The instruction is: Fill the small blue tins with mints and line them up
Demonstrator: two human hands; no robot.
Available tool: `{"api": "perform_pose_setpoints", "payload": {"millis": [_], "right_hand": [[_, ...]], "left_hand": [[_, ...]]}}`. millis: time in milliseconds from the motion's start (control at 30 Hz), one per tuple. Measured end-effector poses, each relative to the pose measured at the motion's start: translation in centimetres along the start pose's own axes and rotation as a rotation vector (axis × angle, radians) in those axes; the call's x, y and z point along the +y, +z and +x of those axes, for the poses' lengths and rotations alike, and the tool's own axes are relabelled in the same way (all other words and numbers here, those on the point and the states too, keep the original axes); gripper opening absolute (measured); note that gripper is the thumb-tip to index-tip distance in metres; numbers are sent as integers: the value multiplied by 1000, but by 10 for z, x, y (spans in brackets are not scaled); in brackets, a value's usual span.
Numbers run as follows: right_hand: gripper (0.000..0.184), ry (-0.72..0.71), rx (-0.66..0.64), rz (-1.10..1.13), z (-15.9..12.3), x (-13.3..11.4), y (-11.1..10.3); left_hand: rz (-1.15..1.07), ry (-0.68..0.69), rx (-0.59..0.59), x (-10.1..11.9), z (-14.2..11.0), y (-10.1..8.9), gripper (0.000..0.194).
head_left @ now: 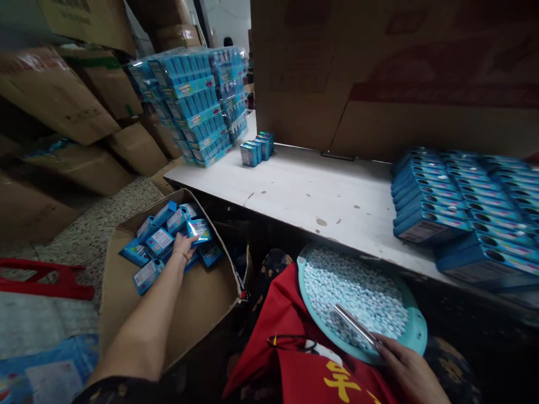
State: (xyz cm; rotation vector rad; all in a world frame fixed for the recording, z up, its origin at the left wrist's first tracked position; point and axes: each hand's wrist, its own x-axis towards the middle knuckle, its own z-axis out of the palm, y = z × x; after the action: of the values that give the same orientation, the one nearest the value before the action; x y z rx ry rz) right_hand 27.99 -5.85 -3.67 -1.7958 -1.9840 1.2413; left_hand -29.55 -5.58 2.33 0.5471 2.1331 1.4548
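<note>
My left hand (pixel 183 245) reaches down into an open cardboard box (pixel 197 303) on the floor and closes on a small blue packet (pixel 199 229) among several loose blue packets (pixel 158 244). My right hand (pixel 406 367) rests at the near rim of a teal round tray (pixel 416 331) on my lap and grips a thin metal tool (pixel 356 325) that lies over the tray's heap of small pale blue tablets (pixel 353 292). A red cloth (pixel 295 359) with yellow characters covers my lap.
A white worktable (pixel 303 193) holds stacked blue boxes (pixel 458 207) at the right, a few small blue packets (pixel 256 148) at the back, and a wrapped pile of blue packs (pixel 196 104). Cardboard cartons (pixel 63 95) stand at left and behind. A red stool (pixel 46 278) lies on the floor.
</note>
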Motion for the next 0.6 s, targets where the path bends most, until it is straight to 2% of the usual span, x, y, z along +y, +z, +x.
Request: {"api": "perform_pose_setpoints", "payload": {"millis": [67, 133, 233, 333, 400, 467, 533, 600], "right_hand": [[42, -9, -13, 2, 2, 3, 0], [42, -13, -3, -4, 6, 7, -2], [42, -15, 38, -12, 13, 11, -4], [42, -52, 54, -15, 14, 8, -6], [41, -76, 62, -39, 10, 1, -10], [39, -87, 94, -98, 5, -4, -18], [37, -76, 143, -185, -2, -7, -30], [36, -54, 179, -266, -8, -5, -43]], "left_hand": [[-101, 19, -67, 5, -18, -7, 61], [-256, 107, -164, 15, -43, -12, 63], [-402, 229, -305, 34, -89, -7, 62], [-404, 172, -476, 47, -136, 21, 51], [-366, 97, -628, 48, -164, 50, 45], [-283, 95, -749, 46, -185, 80, 44], [-122, 219, -810, 43, -199, 105, 46], [116, 443, -793, 40, -206, 120, 45]]}}
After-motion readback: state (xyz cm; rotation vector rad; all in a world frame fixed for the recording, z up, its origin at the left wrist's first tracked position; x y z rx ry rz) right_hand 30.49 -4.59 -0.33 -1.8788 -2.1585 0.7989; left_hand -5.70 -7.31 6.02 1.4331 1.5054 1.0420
